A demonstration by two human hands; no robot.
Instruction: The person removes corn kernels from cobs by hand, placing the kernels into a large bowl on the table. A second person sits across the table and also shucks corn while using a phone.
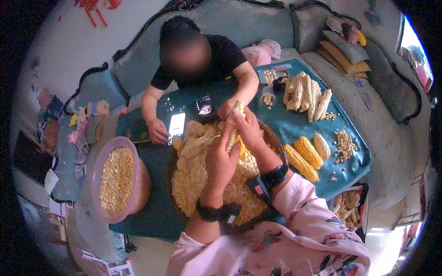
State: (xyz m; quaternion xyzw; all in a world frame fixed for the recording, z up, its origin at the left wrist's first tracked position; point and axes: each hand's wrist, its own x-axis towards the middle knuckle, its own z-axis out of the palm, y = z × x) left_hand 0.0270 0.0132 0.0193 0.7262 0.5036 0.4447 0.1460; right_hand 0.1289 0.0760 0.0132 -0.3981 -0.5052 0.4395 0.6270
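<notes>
Both of my hands grip one pale corn cob (233,136), held tilted upright above a wide heap of corn. My left hand (219,159) wraps its lower part. Higher up, my right hand (247,131) has its fingers closed round the upper end. Beneath them, a large round basin (282,154) holds loose kernels (193,191) and pale cobs (195,133); a few bright yellow kernels show beside my right wrist. My hands hide part of the cob and of the heap.
A pink tub (142,177) of kernels stands left. On the right lie yellow corn ears (301,163), stacked cobs (304,94) and scattered kernels (344,146). Opposite, a person (202,60) in black sits by a lit phone (177,123), one hand close to my right hand.
</notes>
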